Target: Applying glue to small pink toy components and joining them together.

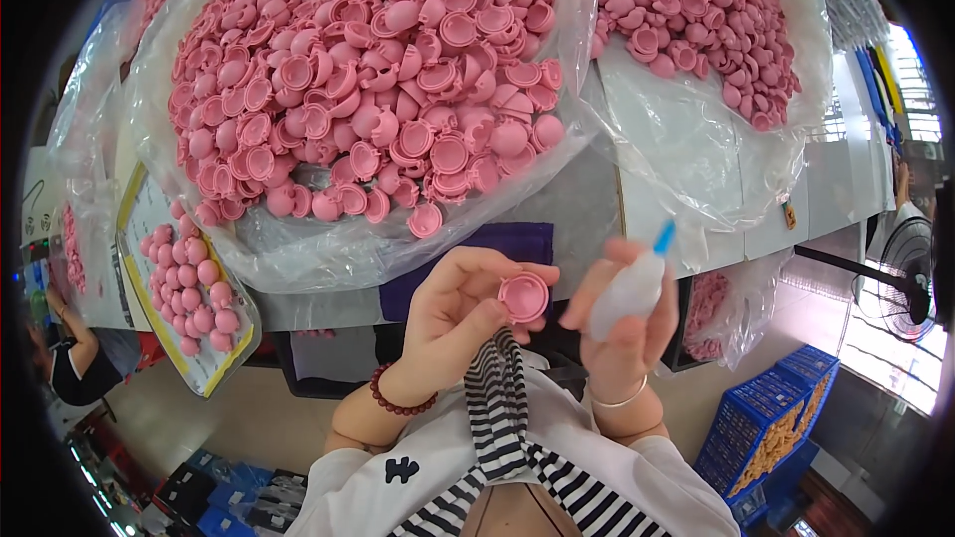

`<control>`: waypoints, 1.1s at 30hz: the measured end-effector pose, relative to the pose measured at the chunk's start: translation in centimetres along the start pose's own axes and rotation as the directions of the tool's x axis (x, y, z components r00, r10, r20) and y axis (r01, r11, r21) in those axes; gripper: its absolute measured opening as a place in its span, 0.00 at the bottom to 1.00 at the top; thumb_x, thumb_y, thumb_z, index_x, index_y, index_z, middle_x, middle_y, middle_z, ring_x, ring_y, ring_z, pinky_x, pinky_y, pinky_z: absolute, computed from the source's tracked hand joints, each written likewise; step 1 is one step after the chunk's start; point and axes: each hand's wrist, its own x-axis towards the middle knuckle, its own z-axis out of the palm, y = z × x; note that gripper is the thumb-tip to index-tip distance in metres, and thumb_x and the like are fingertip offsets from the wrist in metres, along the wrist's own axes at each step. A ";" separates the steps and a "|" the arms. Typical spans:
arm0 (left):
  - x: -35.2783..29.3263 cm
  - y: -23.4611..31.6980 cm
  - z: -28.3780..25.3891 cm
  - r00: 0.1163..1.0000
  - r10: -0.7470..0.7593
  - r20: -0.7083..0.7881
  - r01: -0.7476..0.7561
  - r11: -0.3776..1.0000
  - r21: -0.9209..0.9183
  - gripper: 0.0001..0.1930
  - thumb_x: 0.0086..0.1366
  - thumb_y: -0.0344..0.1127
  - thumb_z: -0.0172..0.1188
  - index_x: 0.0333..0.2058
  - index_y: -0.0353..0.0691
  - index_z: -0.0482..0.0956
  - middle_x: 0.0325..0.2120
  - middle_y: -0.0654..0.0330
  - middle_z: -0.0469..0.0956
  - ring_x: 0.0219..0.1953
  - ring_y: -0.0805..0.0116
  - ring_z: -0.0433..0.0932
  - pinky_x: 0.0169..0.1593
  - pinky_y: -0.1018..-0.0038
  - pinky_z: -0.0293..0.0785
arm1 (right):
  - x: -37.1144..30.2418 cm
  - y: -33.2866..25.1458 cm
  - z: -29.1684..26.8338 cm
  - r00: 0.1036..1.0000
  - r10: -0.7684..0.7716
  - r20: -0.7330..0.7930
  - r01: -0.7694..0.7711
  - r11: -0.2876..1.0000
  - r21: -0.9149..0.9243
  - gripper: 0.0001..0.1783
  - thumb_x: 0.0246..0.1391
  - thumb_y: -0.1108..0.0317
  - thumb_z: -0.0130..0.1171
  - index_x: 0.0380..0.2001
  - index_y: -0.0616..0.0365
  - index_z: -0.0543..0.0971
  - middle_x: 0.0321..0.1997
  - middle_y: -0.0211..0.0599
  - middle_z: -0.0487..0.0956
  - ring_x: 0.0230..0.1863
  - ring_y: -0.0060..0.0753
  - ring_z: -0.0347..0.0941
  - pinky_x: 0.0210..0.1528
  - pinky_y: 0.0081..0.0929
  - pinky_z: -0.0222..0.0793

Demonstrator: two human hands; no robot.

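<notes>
My left hand (466,310) pinches a pink plastic half-shell (523,296) between thumb and fingers, its hollow side facing up. To the right, my right hand (627,323) is wrapped round a translucent white squeeze bottle (629,290) with a blue nozzle tip (664,237) that points upward and away. Bottle and half-shell are apart. Slight motion blur softens the right hand. Beyond both hands lies a large heap of similar pink half-shells (378,70) on clear plastic sheeting (398,264). A dark purple cloth (507,239) lies at the table edge just behind my left hand.
A yellow-rimmed tray (239,343) at left carries several closed pink balls (189,283). Another bag of pink parts (686,10) spreads at the far right. Blue crates (761,418) and a black fan (907,273) stand on the right. A person's arm (75,323) shows at far left.
</notes>
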 end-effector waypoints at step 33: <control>-0.6 1.0 1.2 0.981 0.181 0.065 -0.186 0.979 0.088 0.21 0.53 0.14 0.50 0.48 0.26 0.62 0.51 0.38 0.62 0.51 0.59 0.67 0.53 0.67 0.65 | 1.6 -2.4 0.9 0.814 -0.531 0.236 0.574 0.670 -0.471 0.36 0.50 0.38 0.43 0.28 0.69 0.74 0.13 0.31 0.64 0.13 0.24 0.59 0.11 0.18 0.49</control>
